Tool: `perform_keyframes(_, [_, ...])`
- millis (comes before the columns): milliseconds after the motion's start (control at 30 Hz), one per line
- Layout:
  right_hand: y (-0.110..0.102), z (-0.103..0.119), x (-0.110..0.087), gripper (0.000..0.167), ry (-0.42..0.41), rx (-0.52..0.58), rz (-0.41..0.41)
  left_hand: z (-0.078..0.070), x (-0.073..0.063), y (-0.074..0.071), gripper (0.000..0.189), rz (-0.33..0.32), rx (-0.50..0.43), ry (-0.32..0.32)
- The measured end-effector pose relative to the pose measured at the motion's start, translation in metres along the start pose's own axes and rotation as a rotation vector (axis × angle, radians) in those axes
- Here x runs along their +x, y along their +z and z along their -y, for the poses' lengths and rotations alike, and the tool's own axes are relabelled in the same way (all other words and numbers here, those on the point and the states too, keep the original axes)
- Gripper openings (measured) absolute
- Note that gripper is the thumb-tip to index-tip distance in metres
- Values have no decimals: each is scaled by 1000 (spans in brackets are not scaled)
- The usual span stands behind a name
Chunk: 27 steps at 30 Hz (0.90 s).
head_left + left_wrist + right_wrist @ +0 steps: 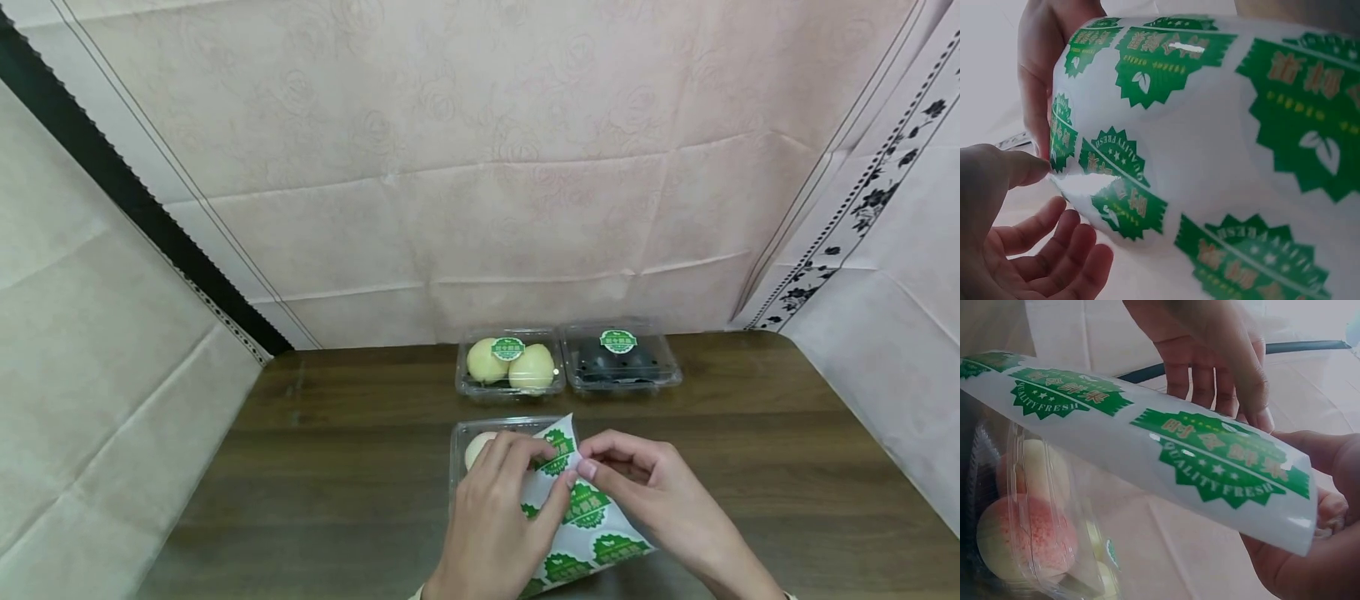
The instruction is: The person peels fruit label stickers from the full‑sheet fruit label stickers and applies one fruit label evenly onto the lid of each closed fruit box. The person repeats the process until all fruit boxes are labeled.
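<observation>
A white sheet of green round stickers [622, 523] slants over a clear plastic fruit box [455, 454]. My right hand [660, 487] pinches the sheet's right edge between thumb and index finger. At the same edge my left hand [491, 508] touches the sheet with its thumb. In the left wrist view, that thumb [1025, 167] meets the edge while the other fingers curve loosely, with a gap to the thumb. Inside the box, seen in the right wrist view, are a pink-and-cream peach [1025, 537] and a paler fruit behind it. The sheet and left hand cover most of the box.
Behind, two closed clear boxes stand side by side, each with a green label: one of pale green fruit [531, 367], the other of dark fruit [615, 364]. The brown wooden table [337, 467] meets a cream cloth backdrop [480, 208] at the back.
</observation>
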State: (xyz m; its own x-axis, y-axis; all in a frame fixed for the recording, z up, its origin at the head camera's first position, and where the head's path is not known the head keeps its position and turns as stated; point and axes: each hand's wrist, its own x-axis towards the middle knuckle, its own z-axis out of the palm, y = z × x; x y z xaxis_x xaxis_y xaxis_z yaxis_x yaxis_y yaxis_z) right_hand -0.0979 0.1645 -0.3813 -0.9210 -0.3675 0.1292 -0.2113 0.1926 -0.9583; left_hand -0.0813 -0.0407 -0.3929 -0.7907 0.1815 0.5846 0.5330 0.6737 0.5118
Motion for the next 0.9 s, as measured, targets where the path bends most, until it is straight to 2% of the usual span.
perform_keyframes(133, [0, -1, -1, 16, -16, 26, 19, -3, -2, -1, 15, 4, -44, -21])
perform_keyframes(300, [-3, -1, -1, 18, 24, 48, 41, -6, -4, 0, 13, 4, -96, -46])
perform_keyframes(533, [-7, 0, -1, 21, 83, 53, 62, -8, -1, -3, 5, 86, -261, -157])
perform_keyframes(667, [-5, 3, -2, 18, 58, 28, 53, -8, 0, -4, 4, 80, -331, -189])
perform_keyframes(900, [-2, 6, -3, 13, 27, 2, 28, -6, 0, -5, 5, 44, -298, -173])
